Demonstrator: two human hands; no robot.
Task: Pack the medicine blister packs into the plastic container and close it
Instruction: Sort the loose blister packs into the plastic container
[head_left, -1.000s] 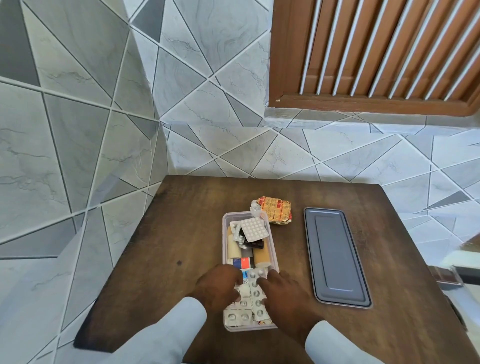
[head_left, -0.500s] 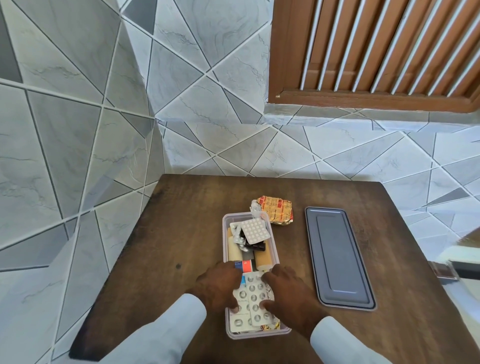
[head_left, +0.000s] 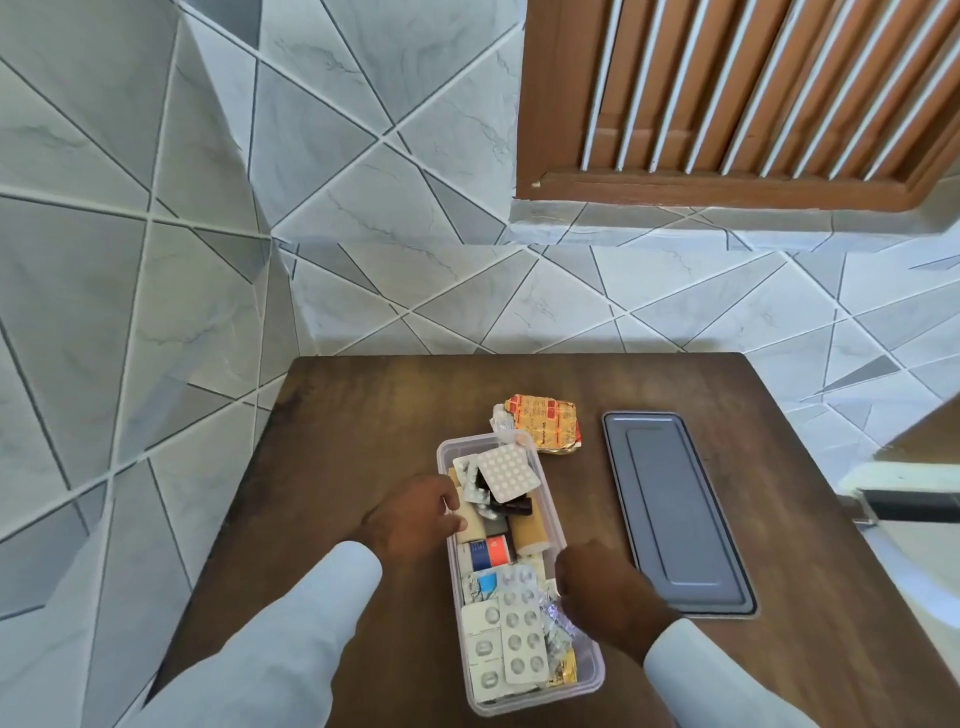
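Between both hands, the box (head_left: 587, 680) sits overfilled; left hand (head_left: 410, 517) loosely curled, right hand (head_left: 605, 597) unclear; lid (head_left: 675, 512) may not seat.

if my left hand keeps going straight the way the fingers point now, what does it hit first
Probably the white blister pack at the container's far end. The left hand points right and away across the near wall; the beige roll under its fingertips may come first, depth is unclear.

The dark brown wooden table (head_left: 337, 467) is carrying a clear plastic container (head_left: 551, 498), a grey lid (head_left: 675, 514) and an orange-and-gold blister pack (head_left: 545, 423) (red print), white sleeves (head_left: 291, 634) showing.
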